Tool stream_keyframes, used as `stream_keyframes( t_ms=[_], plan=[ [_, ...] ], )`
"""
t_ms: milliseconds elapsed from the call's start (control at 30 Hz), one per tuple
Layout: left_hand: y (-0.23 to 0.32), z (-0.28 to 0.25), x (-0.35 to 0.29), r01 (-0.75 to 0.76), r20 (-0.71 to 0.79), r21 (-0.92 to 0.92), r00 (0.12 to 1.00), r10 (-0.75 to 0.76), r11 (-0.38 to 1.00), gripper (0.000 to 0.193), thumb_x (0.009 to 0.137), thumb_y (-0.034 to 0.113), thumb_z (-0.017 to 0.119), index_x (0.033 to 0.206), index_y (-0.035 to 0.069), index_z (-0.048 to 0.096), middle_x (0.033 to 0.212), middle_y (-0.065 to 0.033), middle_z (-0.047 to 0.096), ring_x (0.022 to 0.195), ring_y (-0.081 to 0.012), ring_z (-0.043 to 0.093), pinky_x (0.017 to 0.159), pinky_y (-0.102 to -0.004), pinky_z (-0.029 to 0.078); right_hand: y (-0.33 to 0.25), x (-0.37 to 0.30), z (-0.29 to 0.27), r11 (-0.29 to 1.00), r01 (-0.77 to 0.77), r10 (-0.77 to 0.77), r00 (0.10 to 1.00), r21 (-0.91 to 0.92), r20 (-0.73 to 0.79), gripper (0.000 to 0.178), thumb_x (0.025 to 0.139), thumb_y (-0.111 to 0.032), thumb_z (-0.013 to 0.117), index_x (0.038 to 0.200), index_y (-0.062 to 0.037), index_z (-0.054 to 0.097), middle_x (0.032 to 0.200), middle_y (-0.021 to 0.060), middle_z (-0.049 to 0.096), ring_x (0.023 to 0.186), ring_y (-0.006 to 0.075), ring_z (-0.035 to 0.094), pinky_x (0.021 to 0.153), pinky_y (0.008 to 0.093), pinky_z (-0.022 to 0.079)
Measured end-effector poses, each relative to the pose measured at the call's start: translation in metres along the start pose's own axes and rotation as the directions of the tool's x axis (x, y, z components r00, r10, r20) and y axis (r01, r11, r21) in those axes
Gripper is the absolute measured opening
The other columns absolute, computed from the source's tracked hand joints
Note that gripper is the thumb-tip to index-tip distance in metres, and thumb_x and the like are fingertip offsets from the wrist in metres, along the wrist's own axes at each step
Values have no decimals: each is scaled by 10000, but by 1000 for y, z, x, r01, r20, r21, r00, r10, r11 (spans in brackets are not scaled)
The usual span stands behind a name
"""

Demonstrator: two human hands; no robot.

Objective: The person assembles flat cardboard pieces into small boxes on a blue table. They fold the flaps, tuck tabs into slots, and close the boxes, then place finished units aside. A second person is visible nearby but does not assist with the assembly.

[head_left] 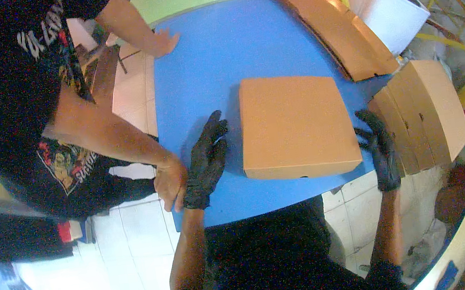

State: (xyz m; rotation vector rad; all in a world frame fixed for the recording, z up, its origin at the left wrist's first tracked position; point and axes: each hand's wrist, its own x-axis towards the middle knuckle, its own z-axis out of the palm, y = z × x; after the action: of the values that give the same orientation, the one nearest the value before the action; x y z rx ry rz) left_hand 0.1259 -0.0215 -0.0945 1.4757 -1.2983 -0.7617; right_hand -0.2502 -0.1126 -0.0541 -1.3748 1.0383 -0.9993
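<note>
A closed, flat cardboard box [297, 124] lies on the blue tabletop [219, 47] in front of me. My left hand [207, 157], in a black glove, hovers over or rests on the table left of the box; a gap separates it from the box, and its fingers are stretched out. At the box's right side is my right hand [381, 146], also black-gloved, with fingers apart and their tips close to the lower right edge. Whether those tips touch the cardboard, I cannot tell. Neither hand holds anything.
Several stacked cardboard boxes [417, 118] stand right of my right hand. Flat cardboard pieces [341, 31] lie along the table's far right edge. A person in a dark shirt [10, 104] leans in from the left, one hand [171, 182] at the table edge beside my left wrist.
</note>
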Motion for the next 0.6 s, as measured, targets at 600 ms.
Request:
stream_keyframes(
  t_ms=[600],
  plan=[
    [5,19,-46,-191,98,83,978,183,978,848,830,184,758,1535,56,305,1519,-209,415,1296,-347,524,1033,-433,454,33,-35,33,775,358,-348,930,-521,120,661,800,14,747,1408,-50,495,1505,127,433,1387,286,410,1148,410,358]
  ],
)
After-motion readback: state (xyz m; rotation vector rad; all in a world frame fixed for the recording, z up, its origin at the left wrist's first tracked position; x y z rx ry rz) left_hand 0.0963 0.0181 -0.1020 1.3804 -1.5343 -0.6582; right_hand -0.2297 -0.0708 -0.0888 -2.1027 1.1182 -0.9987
